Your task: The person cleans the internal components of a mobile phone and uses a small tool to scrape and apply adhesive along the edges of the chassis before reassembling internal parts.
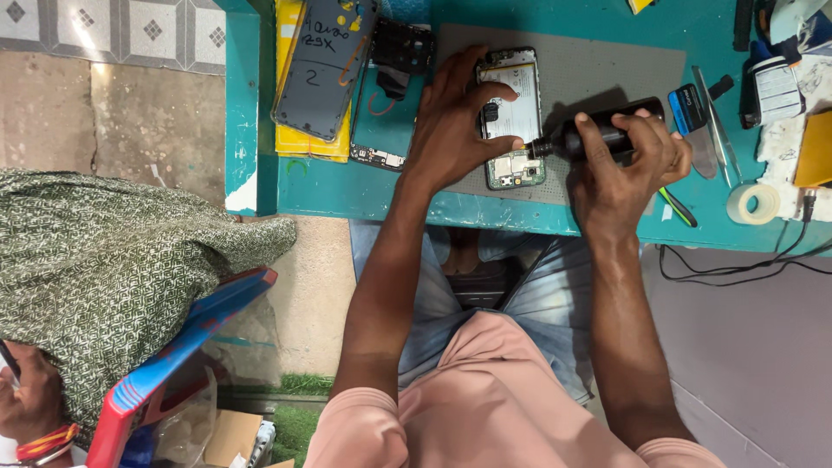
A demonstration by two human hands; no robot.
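An opened phone [513,117] with its back off lies on a grey mat [598,65] on the teal bench [347,186]. My left hand [452,121] presses down on the phone's left side, thumb along its lower part. My right hand [626,165] grips a black electric screwdriver [598,132] held sideways, its tip touching the phone's lower right area.
A phone back cover [322,69] and a phone frame [386,95] lie left of the mat on yellow packets. Tweezers [715,121], a plastic card [689,108] and a tape roll [752,204] sit to the right. Another person in green patterned cloth [95,277] sits at the left.
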